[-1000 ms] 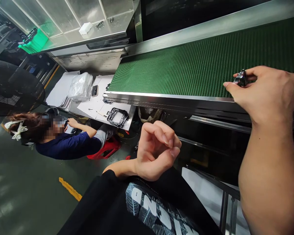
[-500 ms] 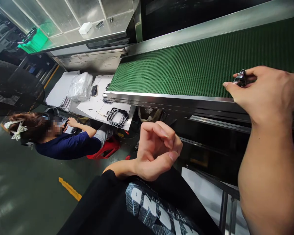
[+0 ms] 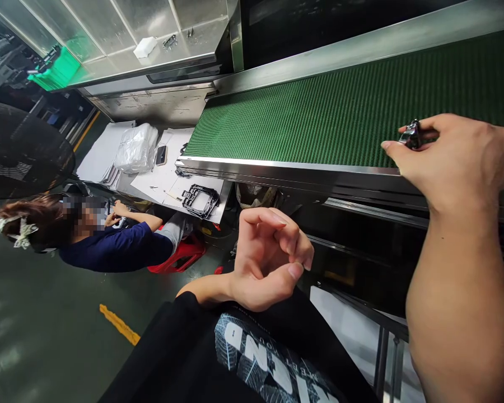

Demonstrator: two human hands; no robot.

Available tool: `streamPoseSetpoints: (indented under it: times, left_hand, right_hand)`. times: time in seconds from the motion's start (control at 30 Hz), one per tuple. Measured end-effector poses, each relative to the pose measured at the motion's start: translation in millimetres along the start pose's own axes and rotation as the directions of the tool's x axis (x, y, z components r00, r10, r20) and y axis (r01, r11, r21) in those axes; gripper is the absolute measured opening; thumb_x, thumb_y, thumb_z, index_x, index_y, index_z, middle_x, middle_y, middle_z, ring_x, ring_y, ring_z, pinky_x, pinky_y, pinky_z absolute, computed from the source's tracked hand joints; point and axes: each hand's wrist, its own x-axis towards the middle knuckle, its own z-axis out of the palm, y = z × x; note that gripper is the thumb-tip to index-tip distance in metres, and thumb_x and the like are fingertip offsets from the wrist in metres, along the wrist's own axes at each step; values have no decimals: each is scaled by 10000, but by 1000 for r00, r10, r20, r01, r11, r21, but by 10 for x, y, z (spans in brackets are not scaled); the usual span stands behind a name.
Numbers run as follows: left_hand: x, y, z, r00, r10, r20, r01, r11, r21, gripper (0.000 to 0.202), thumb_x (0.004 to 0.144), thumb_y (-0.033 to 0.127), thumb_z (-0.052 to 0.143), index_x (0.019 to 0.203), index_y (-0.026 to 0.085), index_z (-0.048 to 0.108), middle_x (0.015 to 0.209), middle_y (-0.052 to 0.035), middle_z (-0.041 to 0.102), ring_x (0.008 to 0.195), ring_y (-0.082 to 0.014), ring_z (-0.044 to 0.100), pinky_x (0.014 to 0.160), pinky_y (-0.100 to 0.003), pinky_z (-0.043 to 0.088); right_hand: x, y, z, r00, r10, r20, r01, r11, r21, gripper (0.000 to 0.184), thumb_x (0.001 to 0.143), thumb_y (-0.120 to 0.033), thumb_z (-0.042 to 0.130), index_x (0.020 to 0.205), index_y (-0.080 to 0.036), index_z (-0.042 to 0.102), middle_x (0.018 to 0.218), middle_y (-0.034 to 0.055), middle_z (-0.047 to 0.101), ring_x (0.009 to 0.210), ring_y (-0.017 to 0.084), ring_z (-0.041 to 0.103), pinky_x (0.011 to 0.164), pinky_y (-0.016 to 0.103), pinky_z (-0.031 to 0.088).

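Note:
My right hand (image 3: 457,159) rests at the near edge of the green conveyor belt (image 3: 319,117) and pinches a small dark shiny part (image 3: 412,134) between thumb and fingers. My left hand (image 3: 266,260) hovers in front of my chest, below the belt's steel rail. Its fingers are loosely curled and hold nothing.
A seated person in a dark blue top (image 3: 109,246) works at a white table (image 3: 168,179) to the left. The table holds a black plastic frame (image 3: 201,200), a phone (image 3: 161,155) and a bag of clear wrap (image 3: 136,148). A large black fan (image 3: 21,151) stands at far left.
My left thumb has come away from the fingers a little. The seated person's head has shifted slightly left. My right hand has stayed put.

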Motion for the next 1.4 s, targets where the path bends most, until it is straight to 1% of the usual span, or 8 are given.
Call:
streamPoseSetpoints:
  times: [0.1, 0.23, 0.43, 0.7, 0.8, 1.0, 1.23, 1.4]
  left_hand:
    - [9, 26, -5, 1000, 7, 25, -5, 999, -49, 521, 836, 242, 759, 1254, 363, 472, 901, 40, 418, 625, -68, 409, 553, -187, 474]
    - [20, 60, -3, 998, 18, 52, -11, 993, -118, 568, 818, 136, 718, 1307, 330, 504, 928, 34, 407, 684, -66, 475, 627, -197, 518]
    - [11, 59, -12, 998, 22, 60, -10, 984, -180, 622, 807, 70, 679, 1367, 298, 532, 956, 24, 421, 741, -67, 494, 672, -194, 521]
    - [14, 45, 1, 999, 29, 43, -20, 982, -187, 604, 819, 94, 686, 1368, 295, 540, 949, 24, 423, 741, -64, 501, 686, -194, 545]
    - [24, 46, 4, 998, 26, 51, -16, 982, -186, 590, 832, 103, 687, 1364, 307, 534, 932, 29, 420, 714, -62, 495, 652, -186, 533]
    - [41, 84, 8, 999, -35, 35, 40, 987, -156, 535, 848, 150, 704, 1314, 344, 526, 918, 32, 408, 710, -72, 498, 658, -201, 545]
    - [41, 97, 6, 996, -60, 61, 71, 976, -207, 554, 848, 113, 709, 1319, 340, 526, 937, 31, 413, 718, -65, 502, 666, -195, 550]
    - [42, 84, 6, 998, -48, 43, 55, 984, -169, 541, 862, 73, 696, 1290, 353, 524, 908, 38, 411, 686, -59, 488, 606, -158, 509]
  right_hand:
    - [11, 21, 17, 1000, -10, -7, 10, 1000, 0, 535, 846, -492, 731, 1333, -273, 757, 1226, 157, 781, 1245, 414, 682, 1072, 573, 529]
    - [45, 67, 58, 1000, -29, -10, 29, 999, -29, 528, 864, -514, 718, 1331, -268, 752, 1189, 141, 789, 1213, 393, 693, 1056, 575, 543]
    - [45, 68, 70, 999, -51, -18, 51, 998, -24, 512, 852, -498, 735, 1311, -271, 761, 1119, 104, 795, 1132, 356, 707, 1031, 558, 564]
    - [37, 42, 37, 999, -41, -21, 40, 999, -31, 523, 847, -489, 748, 1326, -277, 759, 1116, 91, 798, 1120, 344, 714, 1039, 552, 566]
    - [38, 51, 32, 999, -41, -24, 40, 999, -34, 524, 843, -489, 760, 1324, -282, 760, 1123, 94, 797, 1108, 338, 715, 1035, 549, 569]
    - [23, 39, 35, 999, -33, -21, 32, 999, -25, 514, 842, -483, 746, 1313, -279, 762, 1127, 103, 794, 1116, 340, 705, 1044, 561, 561]
    - [36, 61, 45, 999, -43, -28, 43, 999, -25, 520, 834, -531, 713, 1290, -288, 767, 1039, 90, 775, 1059, 322, 687, 1002, 526, 548]
    - [29, 40, 51, 998, -48, -30, 47, 998, -39, 494, 865, -476, 768, 1318, -279, 762, 1145, 106, 803, 1179, 379, 718, 1059, 620, 577]
